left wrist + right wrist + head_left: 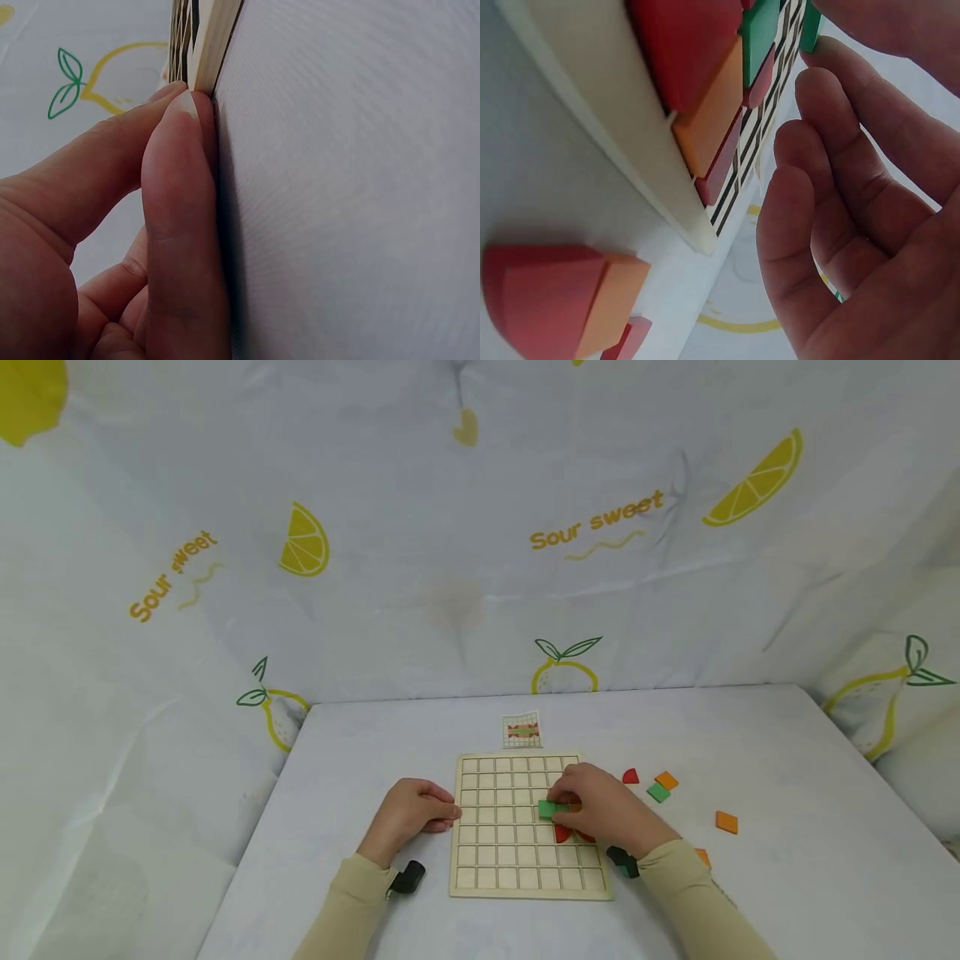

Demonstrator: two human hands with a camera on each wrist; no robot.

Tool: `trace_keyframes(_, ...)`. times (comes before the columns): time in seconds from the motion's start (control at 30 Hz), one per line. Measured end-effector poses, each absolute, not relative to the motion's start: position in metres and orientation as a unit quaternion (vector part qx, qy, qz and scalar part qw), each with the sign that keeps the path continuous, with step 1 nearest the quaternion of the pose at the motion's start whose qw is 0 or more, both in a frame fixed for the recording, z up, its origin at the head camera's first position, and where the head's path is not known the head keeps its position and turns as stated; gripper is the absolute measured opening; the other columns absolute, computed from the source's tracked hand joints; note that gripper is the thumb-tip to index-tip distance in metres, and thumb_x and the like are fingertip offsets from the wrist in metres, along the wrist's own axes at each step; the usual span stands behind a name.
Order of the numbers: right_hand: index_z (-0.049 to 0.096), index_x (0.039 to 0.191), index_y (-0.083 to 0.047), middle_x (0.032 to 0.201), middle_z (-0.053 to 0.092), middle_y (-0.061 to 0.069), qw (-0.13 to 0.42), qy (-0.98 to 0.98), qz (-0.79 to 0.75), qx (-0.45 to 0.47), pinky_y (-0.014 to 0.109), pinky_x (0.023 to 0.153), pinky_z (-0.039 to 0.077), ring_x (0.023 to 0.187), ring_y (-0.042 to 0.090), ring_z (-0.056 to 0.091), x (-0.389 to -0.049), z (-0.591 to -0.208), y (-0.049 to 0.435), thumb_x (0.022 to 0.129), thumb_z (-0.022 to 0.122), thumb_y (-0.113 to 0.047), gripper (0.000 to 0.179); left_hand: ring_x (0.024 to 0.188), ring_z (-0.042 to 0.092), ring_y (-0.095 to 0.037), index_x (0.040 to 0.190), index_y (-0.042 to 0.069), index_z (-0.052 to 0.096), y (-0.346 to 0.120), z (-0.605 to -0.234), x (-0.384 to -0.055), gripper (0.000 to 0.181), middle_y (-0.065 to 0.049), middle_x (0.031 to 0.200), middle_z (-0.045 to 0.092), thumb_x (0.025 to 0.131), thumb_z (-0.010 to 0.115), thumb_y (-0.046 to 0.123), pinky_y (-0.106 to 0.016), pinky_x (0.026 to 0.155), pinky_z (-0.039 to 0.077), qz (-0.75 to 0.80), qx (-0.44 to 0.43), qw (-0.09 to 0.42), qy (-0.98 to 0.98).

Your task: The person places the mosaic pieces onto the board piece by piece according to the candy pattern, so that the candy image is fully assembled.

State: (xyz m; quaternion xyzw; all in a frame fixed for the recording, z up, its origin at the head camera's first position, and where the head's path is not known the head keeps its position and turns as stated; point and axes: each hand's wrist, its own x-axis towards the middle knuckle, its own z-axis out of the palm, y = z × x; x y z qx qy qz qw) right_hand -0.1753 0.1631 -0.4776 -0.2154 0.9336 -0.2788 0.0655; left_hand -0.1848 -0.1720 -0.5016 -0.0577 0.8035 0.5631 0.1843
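A pale wooden grid board (487,855) lies on the table in the head view. At its left edge, my left hand (413,811) pinches the rim between thumb and fingers; the left wrist view shows the thumb (176,202) against the board's side (216,45). Over the right half of the grid, my right hand (603,806) pinches a green square tile (811,27) between thumb and index finger. Beneath that hand, a red tile (694,49), an orange tile (711,112) and another green tile (759,41) sit on the board. The right hand partly hides them in the head view.
A small picture card (522,731) with a coloured grid pattern lies beyond the board. Right of the board are loose tiles: a red one (631,776), a green one (658,792) and several orange ones (726,822). A white printed cloth (420,610) rises behind the table.
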Motion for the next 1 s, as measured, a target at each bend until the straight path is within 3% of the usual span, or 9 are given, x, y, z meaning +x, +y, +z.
trace_keyframes(0.33, 0.081, 0.102, -0.025, 0.095, 0.063, -0.016, 0.068, 0.943, -0.258, -0.199, 0.027, 0.083, 0.056, 0.093, 0.005, 0.059, -0.1727, -0.4807, 0.1542, 0.090, 0.089, -0.023, 0.015, 0.075, 0.077, -0.011, 0.102, 0.001, 0.077, -0.1716, -0.4968, -0.1806, 0.022, -0.009, 0.093, 0.082, 0.089, 0.088, 0.014, -0.026, 0.071, 0.066, 0.564, -0.058, 0.190, 0.802)
trace_keyframes(1.0, 0.081, 0.100, -0.024, 0.096, 0.065, -0.013, 0.061, 0.938, -0.258, -0.224, 0.029, 0.084, 0.056, 0.096, 0.008, 0.058, -0.1738, -0.4802, 0.1560, 0.091, 0.087, -0.018, 0.012, 0.073, 0.076, -0.011, 0.103, 0.002, 0.078, -0.1710, -0.4981, -0.1841, 0.026, -0.007, 0.090, 0.081, 0.085, 0.092, 0.015, -0.025, 0.070, 0.065, 0.560, -0.068, 0.183, 0.805)
